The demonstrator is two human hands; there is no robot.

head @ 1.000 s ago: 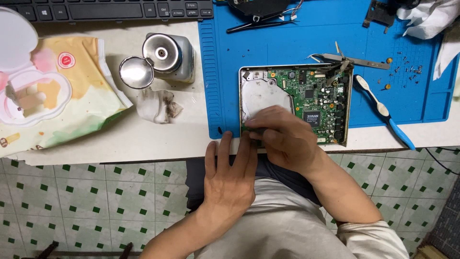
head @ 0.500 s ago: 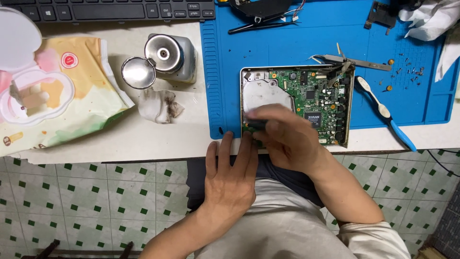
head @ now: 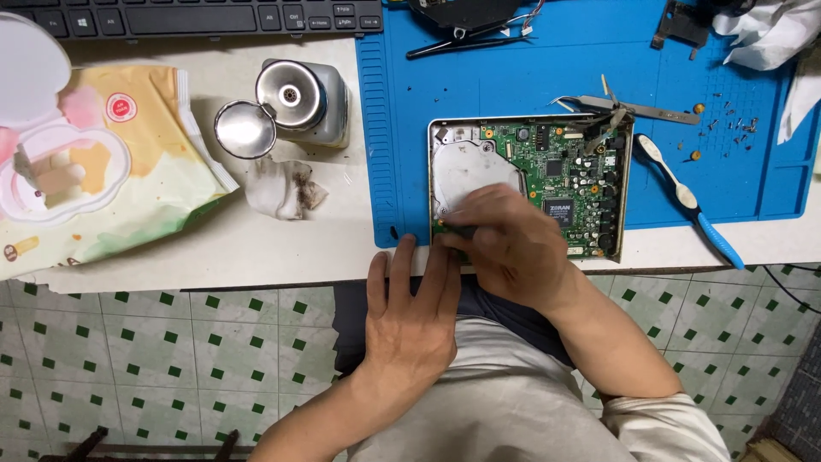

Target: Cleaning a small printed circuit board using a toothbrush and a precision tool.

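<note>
An opened metal-cased device [head: 466, 167] with a green circuit board [head: 581, 171] lies on a blue work mat [head: 513, 85] at the table's near edge. My right hand [head: 513, 252] is curled over the board's near-left corner, closed on a small dark tool [head: 462, 231] whose tip is hidden. My left hand [head: 410, 321] lies flat with its fingers extended. Its fingertips rest at the table edge against the device's near-left corner, and it holds nothing.
Tweezers [head: 633, 107] lie across the device's far-right corner, and a blue-and-white toothbrush [head: 684, 201] lies to its right. Small screws [head: 735, 124] dot the mat. A metal pump bottle [head: 299, 103], a soiled tissue [head: 286, 188], a wipes pack [head: 103, 171] and a keyboard [head: 171, 17] sit to the left.
My right hand has shifted slightly over the board's near-left corner. My left hand stays in place.
</note>
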